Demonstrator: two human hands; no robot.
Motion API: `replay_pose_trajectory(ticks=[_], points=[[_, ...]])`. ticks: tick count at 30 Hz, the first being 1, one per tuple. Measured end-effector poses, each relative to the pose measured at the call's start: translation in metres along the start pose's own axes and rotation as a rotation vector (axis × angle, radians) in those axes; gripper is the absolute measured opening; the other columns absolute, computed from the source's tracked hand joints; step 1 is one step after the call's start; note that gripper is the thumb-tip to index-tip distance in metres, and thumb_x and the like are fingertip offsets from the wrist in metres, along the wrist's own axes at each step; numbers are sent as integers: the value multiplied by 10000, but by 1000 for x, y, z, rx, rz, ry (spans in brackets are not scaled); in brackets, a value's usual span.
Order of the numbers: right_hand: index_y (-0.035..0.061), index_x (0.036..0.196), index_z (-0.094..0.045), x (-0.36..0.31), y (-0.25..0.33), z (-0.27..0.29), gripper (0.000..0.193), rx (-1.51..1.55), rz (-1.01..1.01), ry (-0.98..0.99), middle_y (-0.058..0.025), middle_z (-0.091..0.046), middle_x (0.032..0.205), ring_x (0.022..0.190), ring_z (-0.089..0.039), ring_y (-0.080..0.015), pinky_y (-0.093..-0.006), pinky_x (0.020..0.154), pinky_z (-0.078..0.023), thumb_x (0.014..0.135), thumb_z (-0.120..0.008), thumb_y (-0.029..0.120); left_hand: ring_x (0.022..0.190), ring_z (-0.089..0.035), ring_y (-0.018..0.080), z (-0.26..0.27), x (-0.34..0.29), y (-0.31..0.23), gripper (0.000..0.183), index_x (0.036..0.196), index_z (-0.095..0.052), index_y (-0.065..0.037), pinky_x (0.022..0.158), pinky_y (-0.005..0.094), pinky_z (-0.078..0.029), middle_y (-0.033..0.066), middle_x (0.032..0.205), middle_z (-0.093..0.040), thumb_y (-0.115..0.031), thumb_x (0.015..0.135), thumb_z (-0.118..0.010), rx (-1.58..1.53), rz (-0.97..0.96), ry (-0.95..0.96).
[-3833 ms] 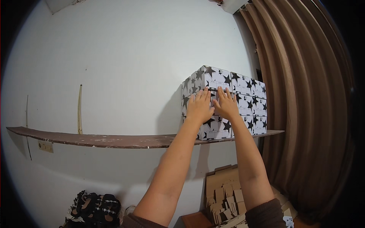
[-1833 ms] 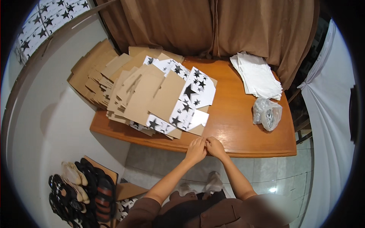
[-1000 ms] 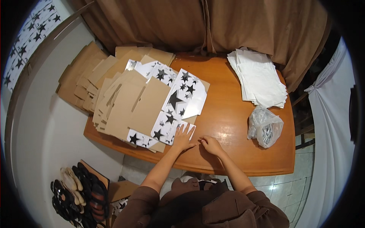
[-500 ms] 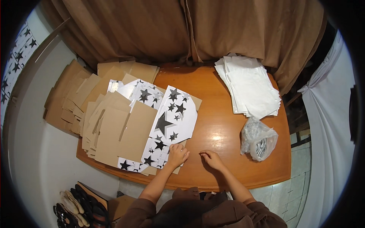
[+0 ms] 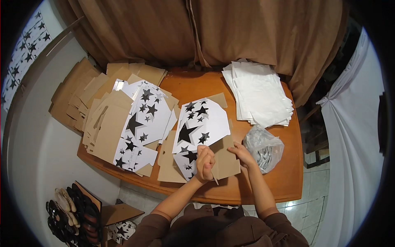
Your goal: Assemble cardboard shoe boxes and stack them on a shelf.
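A flat, die-cut cardboard box blank [image 5: 214,122] lies in front of me on the wooden table. One part is white with black and grey stars, and brown flaps stick out around it. My left hand [image 5: 204,164] is closed on its near part, the fingers curled over the board. At the right edge of a brown flap, my right hand [image 5: 243,157] pinches the cardboard between thumb and fingers. To the left, another star-printed blank [image 5: 140,119] lies face up on a stack of brown cardboard blanks [image 5: 105,127].
White sheets [image 5: 263,94] are stacked at the back right of the table [image 5: 284,181]. Nearer stands a clear plastic bag [image 5: 263,150] with greyish contents. A brown curtain [image 5: 164,33] hangs behind. Shoes [image 5: 78,214] sit on a rack at lower left.
A star-printed blank has come off the left pile to the middle of the table. Both hands, empty before or resting near the pile, now grip it. My view has shifted slightly.
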State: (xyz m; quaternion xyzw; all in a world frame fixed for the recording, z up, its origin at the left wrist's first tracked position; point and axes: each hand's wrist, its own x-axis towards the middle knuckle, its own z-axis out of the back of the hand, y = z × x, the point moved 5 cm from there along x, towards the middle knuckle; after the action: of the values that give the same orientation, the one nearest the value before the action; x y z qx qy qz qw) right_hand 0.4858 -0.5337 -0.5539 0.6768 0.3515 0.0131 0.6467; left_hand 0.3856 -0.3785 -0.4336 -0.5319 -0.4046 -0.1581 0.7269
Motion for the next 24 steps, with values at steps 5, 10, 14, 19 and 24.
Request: replay_pose_trajectory(ticks=[5, 10, 14, 19, 24], points=[[-8, 1094, -576, -18, 42, 51, 288, -118, 160, -144, -42, -623, 907, 792, -570, -123, -247, 692, -446, 834, -517, 99, 674, -365, 247, -16, 15, -10, 587, 559, -377, -48, 749, 356, -341, 75, 611, -362, -419, 973, -188, -476, 172, 236], [-40, 1092, -563, -43, 78, 50, 330, -521, 486, -269, -190, -650, 899, 811, -623, -298, -371, 729, -475, 820, -528, 144, 776, -455, 169, -3, -11, 27, 241, 868, -544, -9, 855, 362, -441, 52, 875, -459, -246, 915, -549, -344, 725, 396], [-20, 1079, -567, -61, 89, 24, 333, -786, 489, -415, -298, -612, 892, 868, -593, -440, -476, 774, -462, 803, -523, 161, 1104, -398, 260, 7, -21, 45, 1053, 1402, -119, -67, 883, 378, -439, 164, 1264, -248, -273, 650, -826, 69, 893, 612], [-29, 1077, -573, -62, 88, 17, 334, -899, 364, -471, -276, -625, 933, 876, -602, -431, -447, 773, -474, 803, -523, 157, 1299, -294, 366, 14, -28, 51, 1269, 1453, 151, -103, 1034, 411, -318, 266, 1431, -115, -241, 653, -824, -139, 847, 1059], [-27, 1059, -580, -67, 90, 1, 316, -865, 461, -505, -291, -614, 927, 872, -592, -445, -493, 797, -462, 800, -483, 126, 1345, -229, 378, 2, -23, 76, 1279, 1434, 161, -20, 1096, 384, -221, 334, 1437, -145, -449, 682, -780, 50, 942, 1099]])
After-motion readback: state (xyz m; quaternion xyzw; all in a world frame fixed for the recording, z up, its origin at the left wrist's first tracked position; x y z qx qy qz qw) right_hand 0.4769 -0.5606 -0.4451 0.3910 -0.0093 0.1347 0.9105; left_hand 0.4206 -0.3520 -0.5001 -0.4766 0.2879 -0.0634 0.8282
